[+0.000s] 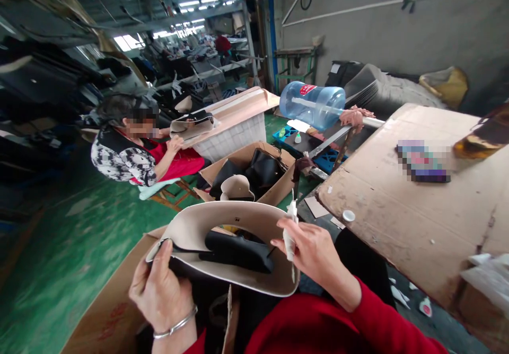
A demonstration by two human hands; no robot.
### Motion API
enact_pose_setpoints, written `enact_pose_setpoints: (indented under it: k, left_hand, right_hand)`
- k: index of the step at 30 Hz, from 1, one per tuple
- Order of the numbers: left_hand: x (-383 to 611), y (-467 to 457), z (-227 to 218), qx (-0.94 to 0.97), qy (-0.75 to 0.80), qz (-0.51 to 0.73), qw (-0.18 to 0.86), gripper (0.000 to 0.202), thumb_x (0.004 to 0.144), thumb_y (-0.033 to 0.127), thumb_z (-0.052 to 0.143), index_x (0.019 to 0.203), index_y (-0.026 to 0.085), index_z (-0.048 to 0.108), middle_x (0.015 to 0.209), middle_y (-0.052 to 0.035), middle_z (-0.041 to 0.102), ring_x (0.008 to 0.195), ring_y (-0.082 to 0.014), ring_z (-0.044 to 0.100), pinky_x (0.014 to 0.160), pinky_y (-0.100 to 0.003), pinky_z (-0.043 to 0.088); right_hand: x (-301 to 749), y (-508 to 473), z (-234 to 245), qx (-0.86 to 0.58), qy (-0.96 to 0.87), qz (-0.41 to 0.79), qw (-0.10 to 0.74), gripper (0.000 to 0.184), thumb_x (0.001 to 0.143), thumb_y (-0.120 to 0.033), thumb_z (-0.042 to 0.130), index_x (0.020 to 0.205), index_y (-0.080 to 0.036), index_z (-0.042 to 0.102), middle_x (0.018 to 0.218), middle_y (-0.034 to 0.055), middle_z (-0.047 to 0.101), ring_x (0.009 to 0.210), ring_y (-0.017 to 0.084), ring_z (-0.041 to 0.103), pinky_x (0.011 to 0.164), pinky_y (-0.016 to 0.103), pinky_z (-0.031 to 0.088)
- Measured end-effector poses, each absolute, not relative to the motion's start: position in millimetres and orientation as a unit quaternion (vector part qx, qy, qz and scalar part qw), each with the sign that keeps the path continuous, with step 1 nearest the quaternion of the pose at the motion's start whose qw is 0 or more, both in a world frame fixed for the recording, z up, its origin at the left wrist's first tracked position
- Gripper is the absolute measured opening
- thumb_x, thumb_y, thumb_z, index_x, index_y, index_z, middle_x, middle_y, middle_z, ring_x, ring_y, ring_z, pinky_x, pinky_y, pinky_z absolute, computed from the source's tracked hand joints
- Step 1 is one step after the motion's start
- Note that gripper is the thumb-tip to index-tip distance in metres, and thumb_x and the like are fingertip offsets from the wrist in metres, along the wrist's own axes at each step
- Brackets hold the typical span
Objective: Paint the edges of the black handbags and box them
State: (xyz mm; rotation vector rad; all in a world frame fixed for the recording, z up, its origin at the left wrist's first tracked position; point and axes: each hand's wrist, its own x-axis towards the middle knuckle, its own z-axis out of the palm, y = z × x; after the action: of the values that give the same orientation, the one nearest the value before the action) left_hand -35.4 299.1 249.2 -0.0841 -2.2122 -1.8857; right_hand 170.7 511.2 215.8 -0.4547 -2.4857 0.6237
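My left hand [161, 285], wearing a metal bangle, pinches the left end of a boot upper [189, 229], thumb on the rim. The upper has a pale beige lining and black outer side, and its wide mouth faces me. Black material shows inside through a rounded opening. At the right end, my right hand [316, 250] is closed round a slim tool wrapped in white [291, 237], with a thin tip pointing up. That tool stands roughly upright against the upper's right edge; its exact kind is unclear.
A cardboard box [119, 290] stands below my hands, another box [274, 195] of black uppers ahead. To the right, a cardboard-covered table [382, 200] bears a phone [421, 160] and white cap [349, 215]. A water bottle [312, 105] lies beyond; a seated co-worker [131, 158] handles another upper.
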Motion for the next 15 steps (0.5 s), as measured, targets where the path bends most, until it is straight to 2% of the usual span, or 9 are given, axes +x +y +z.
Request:
enact_pose_setpoints:
  k: [3,8,12,15]
  left_hand:
    - [-34,304,248,0.051,-0.709,-0.69,0.138,0.031,0.069,0.035,0.083,0.097,0.022,0.076,0.094,0.0001,0.073,0.085,-0.0222,0.068,0.081,-0.036,0.058]
    - [-35,312,241,0.074,-0.699,-0.697,0.145,0.021,0.068,0.03,0.086,0.083,0.019,0.077,0.083,0.0024,0.072,0.084,-0.0191,0.068,0.08,-0.03,0.055]
    - [-33,310,236,0.079,-0.673,-0.726,0.113,0.023,0.071,0.031,0.085,0.09,0.019,0.079,0.088,0.0012,0.077,0.084,-0.0189,0.069,0.08,-0.03,0.056]
    - [-32,309,232,0.085,-0.658,-0.743,0.09,0.024,0.07,0.029,0.086,0.092,0.02,0.08,0.09,0.0013,0.078,0.085,-0.0186,0.069,0.082,-0.029,0.056]
  right_hand:
    - [168,499,213,-0.158,-0.94,0.183,0.241,0.021,0.098,-0.033,0.07,0.114,-0.022,0.062,0.076,0.0009,0.069,0.068,0.023,0.068,0.063,0.032,0.043]
    - [169,489,198,-0.157,-0.938,0.175,0.256,0.017,0.102,-0.028,0.059,0.117,-0.021,0.06,0.081,0.0029,0.072,0.067,0.022,0.07,0.059,0.031,0.043]
    - [171,488,186,-0.15,-0.93,0.201,0.267,0.018,0.107,-0.034,0.049,0.114,-0.021,0.06,0.076,0.0031,0.068,0.066,0.023,0.07,0.057,0.032,0.046]
    - [172,488,177,-0.144,-0.92,0.228,0.286,0.02,0.108,-0.036,0.048,0.116,-0.022,0.059,0.084,0.0066,0.069,0.071,0.025,0.07,0.062,0.033,0.052]
